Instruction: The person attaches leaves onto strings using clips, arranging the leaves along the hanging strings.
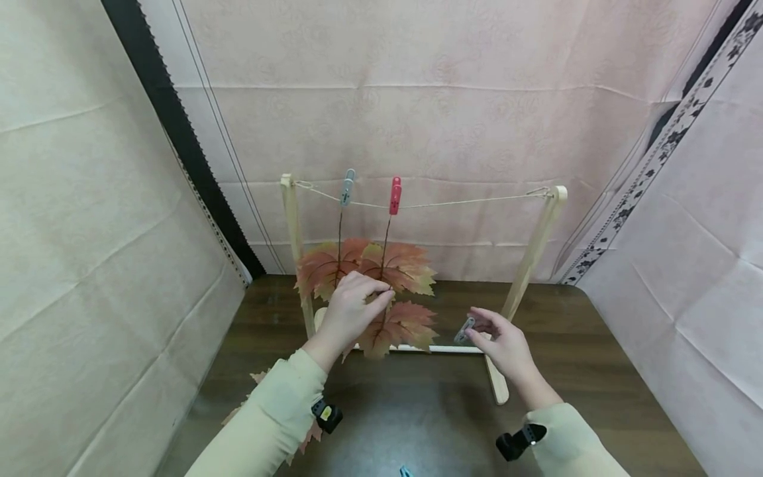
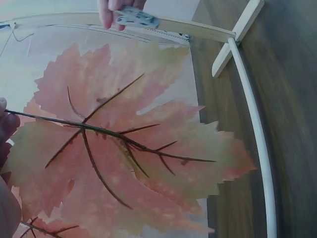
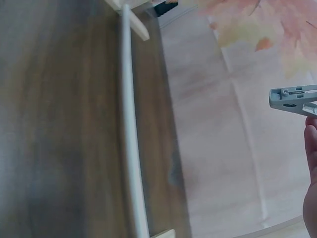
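Observation:
My left hand (image 1: pixel 352 308) pinches the thin stem of an orange-green artificial maple leaf (image 1: pixel 405 324), which spreads out below the fingers. In the left wrist view, this leaf (image 2: pixel 148 134) fills the middle, its dark stem running to the fingertips at the left edge. To the right, my right hand (image 1: pixel 499 341) holds a grey clothespin (image 1: pixel 463 330) between thumb and fingers. A string (image 1: pixel 459 201) above carries a grey-blue clothespin (image 1: pixel 348 187) and a red clothespin (image 1: pixel 395 195). From each hangs a maple leaf by its stem, a left one (image 1: pixel 322 268) and a right one (image 1: pixel 411 265).
Two wooden posts, left (image 1: pixel 292 225) and right (image 1: pixel 536 245), hold up the string. A white rod (image 1: pixel 456 349) joins their feet low down. More leaves (image 1: pixel 312 434) lie on the table beneath my left forearm. A blue clothespin (image 1: pixel 405 472) shows at the bottom edge.

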`<state>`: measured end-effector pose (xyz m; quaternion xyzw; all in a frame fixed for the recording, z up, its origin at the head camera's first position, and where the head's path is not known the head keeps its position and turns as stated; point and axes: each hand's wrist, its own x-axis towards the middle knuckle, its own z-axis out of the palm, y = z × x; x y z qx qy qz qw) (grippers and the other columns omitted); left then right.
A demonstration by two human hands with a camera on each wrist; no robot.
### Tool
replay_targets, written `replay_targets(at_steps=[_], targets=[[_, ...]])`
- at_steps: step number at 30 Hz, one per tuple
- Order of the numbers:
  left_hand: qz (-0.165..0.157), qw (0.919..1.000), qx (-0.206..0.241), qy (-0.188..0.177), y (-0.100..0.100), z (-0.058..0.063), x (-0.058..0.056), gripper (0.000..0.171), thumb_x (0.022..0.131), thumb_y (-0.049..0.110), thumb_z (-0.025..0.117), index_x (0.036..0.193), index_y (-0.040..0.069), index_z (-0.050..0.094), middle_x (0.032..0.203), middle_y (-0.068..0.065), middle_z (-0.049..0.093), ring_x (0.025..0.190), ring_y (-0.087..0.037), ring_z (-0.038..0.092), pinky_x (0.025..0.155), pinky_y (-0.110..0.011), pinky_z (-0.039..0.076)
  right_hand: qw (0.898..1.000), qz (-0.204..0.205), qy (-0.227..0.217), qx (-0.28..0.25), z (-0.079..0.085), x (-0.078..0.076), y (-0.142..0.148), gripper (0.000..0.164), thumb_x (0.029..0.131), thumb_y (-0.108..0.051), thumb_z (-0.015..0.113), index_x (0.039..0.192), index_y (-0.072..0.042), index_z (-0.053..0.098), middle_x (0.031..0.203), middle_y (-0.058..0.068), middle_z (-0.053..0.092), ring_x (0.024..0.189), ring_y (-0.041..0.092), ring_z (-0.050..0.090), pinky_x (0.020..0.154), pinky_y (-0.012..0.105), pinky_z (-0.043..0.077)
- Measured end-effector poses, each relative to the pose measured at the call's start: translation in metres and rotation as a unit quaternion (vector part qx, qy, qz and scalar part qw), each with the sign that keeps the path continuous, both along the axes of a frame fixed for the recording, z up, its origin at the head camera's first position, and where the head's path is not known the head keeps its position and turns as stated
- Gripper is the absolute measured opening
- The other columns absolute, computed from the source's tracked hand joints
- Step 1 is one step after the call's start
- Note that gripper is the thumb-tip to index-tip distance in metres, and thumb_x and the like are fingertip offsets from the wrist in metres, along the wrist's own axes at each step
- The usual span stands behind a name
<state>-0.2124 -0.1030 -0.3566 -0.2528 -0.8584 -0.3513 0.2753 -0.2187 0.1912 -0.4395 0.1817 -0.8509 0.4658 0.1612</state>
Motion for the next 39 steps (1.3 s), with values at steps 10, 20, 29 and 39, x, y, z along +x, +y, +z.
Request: replay_targets(at_steps=[10, 20, 29, 39], targets=[[-0.005, 0.9999, 0.005, 0.01, 0.011, 0.006, -0.007, 0.007, 0.086, 0.019, 0.069, 0.088, 0.013, 0.073, 0.083, 0.005, 0.069, 0.082, -0.013, 0.056, 0.084, -0.036, 0.043, 0.999, 0.006, 0.026, -0.026, 0.036, -0.012, 0.002, 0.036, 0.085, -0.003, 0.067, 0.119, 0.003, 0.058, 0.105, 0.017, 0.066, 0.088, 0.0, 0.057, 0.074, 0.011, 0.045], [0.019, 0.9997, 0.001, -0.013, 0.022, 0.017, -0.007, 0.012, 0.089, 0.022, 0.066, 0.093, 0.013, 0.073, 0.089, 0.003, 0.07, 0.086, -0.014, 0.057, 0.078, -0.034, 0.044, 0.997, 0.003, 0.07, -0.03, 0.067, -0.024, 0.004, 0.037, 0.083, 0.0, 0.069, 0.119, 0.004, 0.059, 0.105, 0.017, 0.066, 0.087, 0.002, 0.057, 0.073, 0.009, 0.043], [0.018, 0.9985, 0.0, -0.051, 0.029, 0.029, -0.007, 0.015, 0.091, 0.024, 0.063, 0.097, 0.015, 0.073, 0.094, 0.004, 0.07, 0.089, -0.013, 0.056, 0.076, -0.032, 0.046, 0.996, 0.002, 0.082, -0.04, 0.084, -0.027, 0.003, 0.039, 0.082, 0.003, 0.069, 0.12, 0.004, 0.058, 0.104, 0.019, 0.065, 0.086, -0.006, 0.054, 0.073, 0.009, 0.042], [0.021, 0.9989, -0.002, -0.041, 0.039, 0.036, -0.018, 0.015, 0.09, 0.022, 0.064, 0.099, 0.011, 0.072, 0.097, 0.001, 0.07, 0.09, -0.016, 0.056, 0.081, -0.033, 0.044, 0.994, 0.018, 0.081, -0.071, 0.097, -0.032, 0.0, 0.041, 0.083, 0.004, 0.068, 0.122, 0.004, 0.057, 0.108, 0.022, 0.063, 0.089, -0.003, 0.055, 0.074, 0.01, 0.044]])
